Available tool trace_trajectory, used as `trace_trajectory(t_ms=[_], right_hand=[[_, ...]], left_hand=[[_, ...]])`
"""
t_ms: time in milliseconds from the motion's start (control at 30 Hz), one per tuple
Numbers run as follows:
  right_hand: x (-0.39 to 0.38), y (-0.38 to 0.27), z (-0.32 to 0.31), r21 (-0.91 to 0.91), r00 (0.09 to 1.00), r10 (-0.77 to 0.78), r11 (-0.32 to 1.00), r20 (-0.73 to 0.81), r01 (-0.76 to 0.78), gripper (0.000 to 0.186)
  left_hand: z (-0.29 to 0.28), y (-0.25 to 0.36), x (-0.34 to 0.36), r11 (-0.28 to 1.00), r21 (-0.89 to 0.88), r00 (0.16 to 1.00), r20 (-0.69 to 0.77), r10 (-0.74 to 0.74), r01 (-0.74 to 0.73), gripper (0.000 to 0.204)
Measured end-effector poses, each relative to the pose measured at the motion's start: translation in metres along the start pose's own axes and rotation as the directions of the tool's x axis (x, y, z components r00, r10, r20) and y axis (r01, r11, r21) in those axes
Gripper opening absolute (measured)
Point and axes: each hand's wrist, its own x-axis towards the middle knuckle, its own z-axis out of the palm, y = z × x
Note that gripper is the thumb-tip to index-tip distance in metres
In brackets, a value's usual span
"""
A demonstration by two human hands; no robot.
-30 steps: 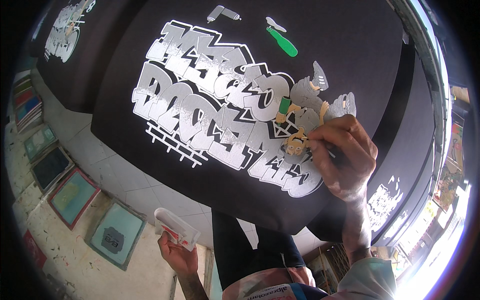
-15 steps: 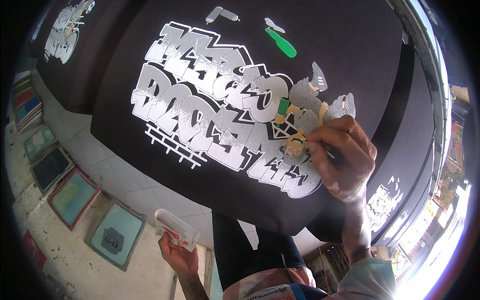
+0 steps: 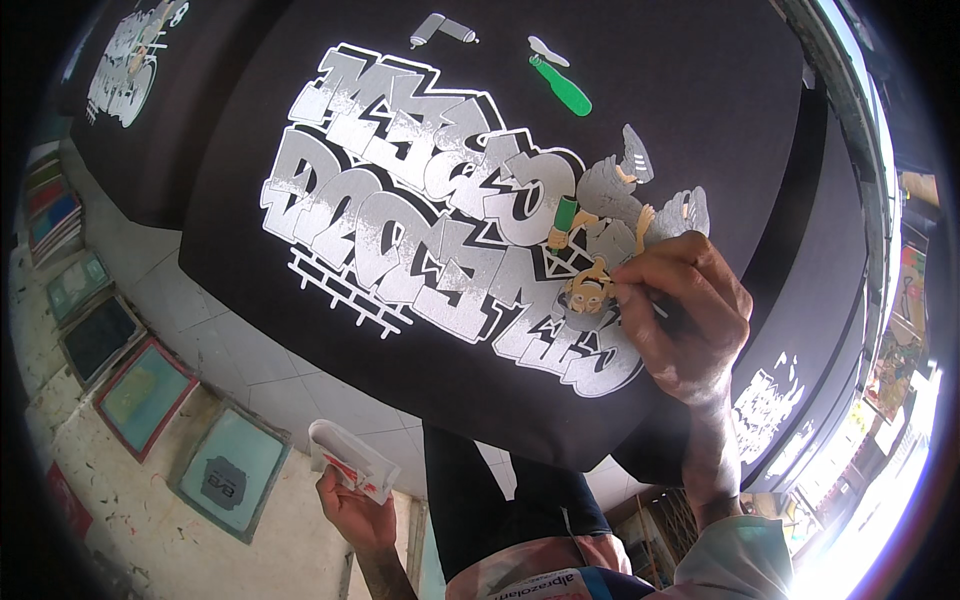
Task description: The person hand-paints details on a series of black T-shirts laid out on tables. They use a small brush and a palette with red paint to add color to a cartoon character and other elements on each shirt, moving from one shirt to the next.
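A black T-shirt (image 3: 480, 380) lies spread before me, printed with large silver-and-white graffiti lettering (image 3: 420, 190) and a cartoon figure (image 3: 590, 292) in grey and tan. My right hand (image 3: 695, 315) is closed in a pinch on a thin pale stick (image 3: 659, 311), its tip at the figure's head. Most of the stick is hidden by the fingers, so its exact kind does not show. Low at the left, away from the shirt, my left hand (image 3: 358, 515) grips a folded white sheet (image 3: 350, 458) with red marks on it.
Other dark printed shirts lie to the left (image 3: 125, 70) and right (image 3: 765, 410). Several framed printing screens, one with a red frame (image 3: 147, 398) and one pale blue (image 3: 235, 470), line the wall at lower left. Bright light comes in at the right edge.
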Motion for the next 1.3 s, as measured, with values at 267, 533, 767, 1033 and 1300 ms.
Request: trace_trajectory(t_ms=[267,533,767,1033,1300], right_hand=[[0.0,0.001,0.0,0.002,1.0,0.005,1.0,-0.007,-0.005,0.019],[0.0,0.0,0.0,-0.001,1.0,0.008,1.0,-0.01,-0.008,0.019],[-0.002,-0.002,0.001,0.03,0.997,0.075,0.997,-0.009,-0.074,0.014],[0.001,-0.002,0.001,-0.014,1.0,-0.001,1.0,-0.004,0.001,0.015],[0.001,-0.003,-0.001,-0.01,1.0,0.007,1.0,0.016,-0.007,0.02]], left_hand=[[0.002,-0.002,0.001,1.0,-0.012,1.0,-0.002,0.0,0.0,0.039],[0.004,-0.002,0.002,1.0,-0.003,1.0,-0.01,0.008,-0.008,0.038],[0.002,-0.001,0.003,1.0,-0.013,1.0,-0.019,-0.002,0.002,0.038],[-0.004,0.0,0.003,1.0,0.012,1.0,-0.006,-0.005,0.005,0.038],[0.01,-0.002,0.003,0.999,-0.012,0.968,-0.25,0.032,-0.036,0.037]])
